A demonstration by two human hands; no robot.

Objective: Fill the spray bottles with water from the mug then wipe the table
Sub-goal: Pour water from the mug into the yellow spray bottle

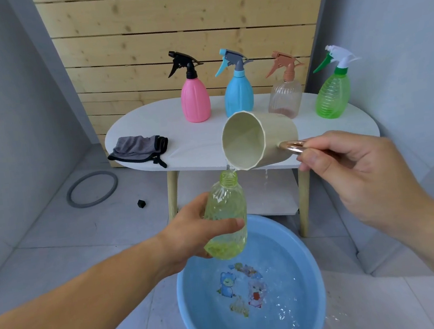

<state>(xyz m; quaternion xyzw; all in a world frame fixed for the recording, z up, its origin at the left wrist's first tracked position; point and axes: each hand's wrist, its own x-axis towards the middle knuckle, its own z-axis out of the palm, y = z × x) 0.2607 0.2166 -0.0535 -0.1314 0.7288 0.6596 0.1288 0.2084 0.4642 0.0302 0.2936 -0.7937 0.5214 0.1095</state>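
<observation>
My left hand (194, 232) grips a yellow-green open bottle (226, 212) without its sprayer, upright over the blue basin (191, 298). My right hand (362, 174) holds the cream mug (256, 137) by its copper handle, tipped on its side, and a thin stream of water runs from its rim into the bottle's neck. A little water sits in the bottle's bottom. On the white table (197, 145) stand a pink spray bottle (195, 102), a blue one (239, 96), a clear peach one (285, 95) and a green one (334, 95). A grey cloth (139, 149) lies at the table's left end.
The basin holds water and stands on the tiled floor below my hands. Drips fall from under the mug. A grey ring (91, 189) and a small black cap (141, 203) lie on the floor to the left. A wooden slat wall (166, 28) backs the table.
</observation>
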